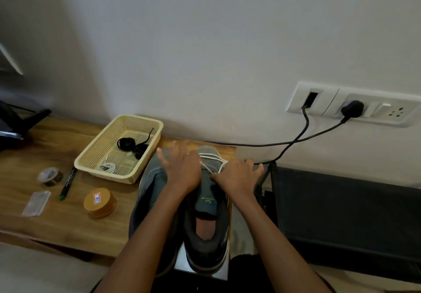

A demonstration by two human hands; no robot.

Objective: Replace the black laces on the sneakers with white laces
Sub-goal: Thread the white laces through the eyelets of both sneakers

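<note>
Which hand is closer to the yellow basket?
Left. The left hand rests on the sneakers just right of the basket; the right hand is farther right, by the white lace.

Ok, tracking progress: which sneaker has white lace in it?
The sneaker on the right: a white lace crosses its toe end; the left sneaker shows none.

The tabletop (68,219) is wood with a visible grain and a matt finish. The basket (102,173) is cream plastic mesh. The sneakers (218,231) look like matt grey cloth, soft like suede, with a white woven lace (211,156). The socket plate (328,101) is smooth, glossy white plastic.
</note>
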